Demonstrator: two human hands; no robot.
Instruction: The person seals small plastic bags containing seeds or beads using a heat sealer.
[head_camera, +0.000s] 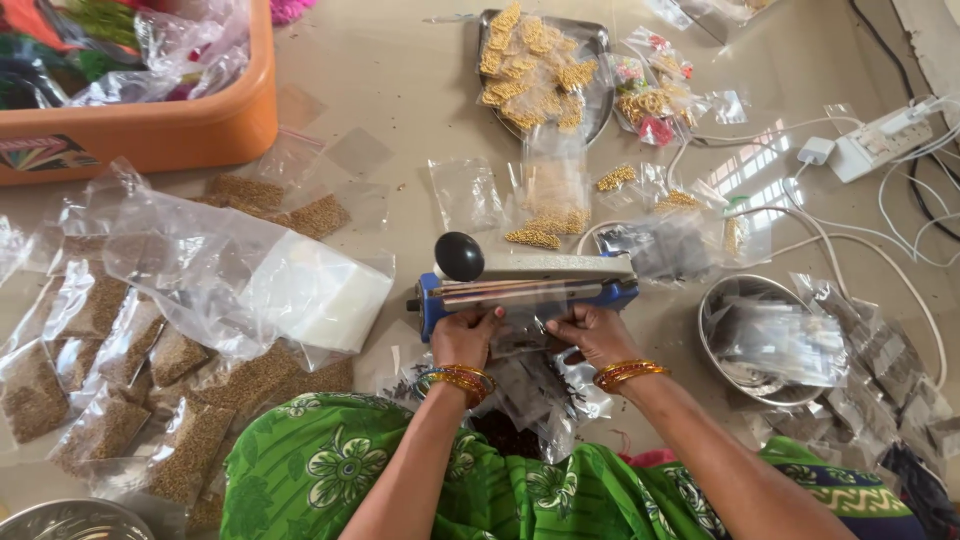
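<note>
Between the person's knees, on the pale floor, sits a small blue heat sealer (520, 290) with a round black knob (459, 256) on its lever arm. Both hands hold one clear plastic pouch (522, 335) at the sealer's front edge: the left hand (466, 338) has its grip closed on the pouch's left side, the right hand (594, 333) has its grip pinched on the right side, and the open end of the pouch lies toward the bar. The arm looks lowered or nearly so; whether it presses the film I cannot tell.

Judging by how things lie, the work is well on but far from over. To the left, many filled pouches of brown seed (100, 380) lie in an overlapping heap, flat and crinkled, with a stack of empty white bags (318, 295) inside a loose wrapper beside them. More dark-filled pouches (545, 395) rest in the lap on the green flowered cloth (330, 470). To the right, a steel bowl (712, 345) holds slack empty bags, and further bags trail off toward the edge.

Farther off, a steel tray (598, 95) carries small gold-coloured trinkets, glossy and knobbly, with a few already bagged near it. An orange plastic tub (190, 125), smooth and round-cornered, stands at the upper left. White cables run to a power strip (880, 145) at the right.
</note>
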